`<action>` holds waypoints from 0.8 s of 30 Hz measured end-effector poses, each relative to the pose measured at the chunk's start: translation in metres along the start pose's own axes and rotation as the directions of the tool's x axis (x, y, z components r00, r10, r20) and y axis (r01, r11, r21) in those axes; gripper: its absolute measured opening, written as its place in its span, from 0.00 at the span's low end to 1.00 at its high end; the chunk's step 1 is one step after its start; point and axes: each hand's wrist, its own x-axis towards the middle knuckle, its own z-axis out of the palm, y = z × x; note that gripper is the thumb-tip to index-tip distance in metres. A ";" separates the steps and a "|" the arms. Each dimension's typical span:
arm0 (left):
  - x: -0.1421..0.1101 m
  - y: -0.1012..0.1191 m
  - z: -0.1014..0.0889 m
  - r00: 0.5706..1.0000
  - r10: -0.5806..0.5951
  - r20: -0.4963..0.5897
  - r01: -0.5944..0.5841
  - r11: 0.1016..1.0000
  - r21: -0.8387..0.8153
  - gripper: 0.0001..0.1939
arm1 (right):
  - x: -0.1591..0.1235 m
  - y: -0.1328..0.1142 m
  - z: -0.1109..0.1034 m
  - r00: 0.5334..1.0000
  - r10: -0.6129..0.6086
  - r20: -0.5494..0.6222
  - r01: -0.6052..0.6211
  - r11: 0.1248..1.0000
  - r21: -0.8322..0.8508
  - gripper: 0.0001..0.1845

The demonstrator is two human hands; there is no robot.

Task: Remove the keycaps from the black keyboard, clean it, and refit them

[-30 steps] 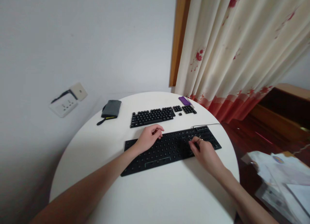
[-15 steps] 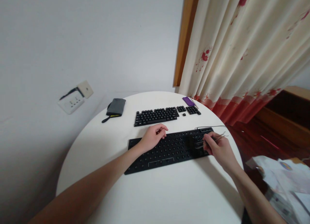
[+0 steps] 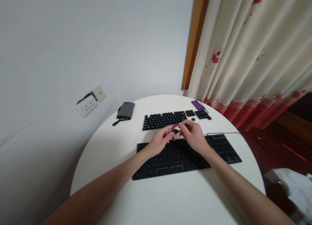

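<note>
A black keyboard base (image 3: 170, 155) without its keycaps lies on the white table, its cable at the upper right. Over its upper edge my two hands meet. My left hand (image 3: 161, 139) pinches a small black keycap (image 3: 175, 132) between thumb and fingers. My right hand (image 3: 193, 136) is closed around a thin wire keycap puller (image 3: 187, 126), mostly hidden by the fingers, its end close to the keycap. Behind the hands, loose black keycaps (image 3: 161, 119) are laid out in keyboard order, with one single keycap (image 3: 193, 119) apart from the blocks.
A grey pouch (image 3: 126, 110) with a strap lies at the table's back left. A purple cloth item (image 3: 197, 105) lies at the back right. The wall has a socket (image 3: 86, 105); a curtain (image 3: 226, 72) hangs behind the table. White bags (image 3: 292, 186) are at the lower right.
My right hand has moved left from the keyboard's right side to meet my left hand, which has risen slightly. A keycap now shows in the left fingers. The view has shifted a little.
</note>
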 end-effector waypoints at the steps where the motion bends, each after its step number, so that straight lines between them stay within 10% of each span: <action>1: 0.000 0.001 0.000 1.000 -0.010 0.004 0.010 1.000 0.008 0.19 | -0.003 0.003 0.000 1.000 0.001 0.005 -0.001 1.000 -0.011 0.18; 13: 0.000 0.001 0.001 0.999 -0.051 0.006 0.050 0.990 0.131 0.05 | -0.026 0.004 0.003 0.983 -0.142 0.114 0.153 0.984 -0.094 0.12; 24: 0.001 -0.006 0.004 0.998 0.043 -0.045 -0.039 0.996 0.086 0.08 | -0.029 0.011 0.007 0.992 -0.116 -0.044 0.100 0.956 -0.275 0.14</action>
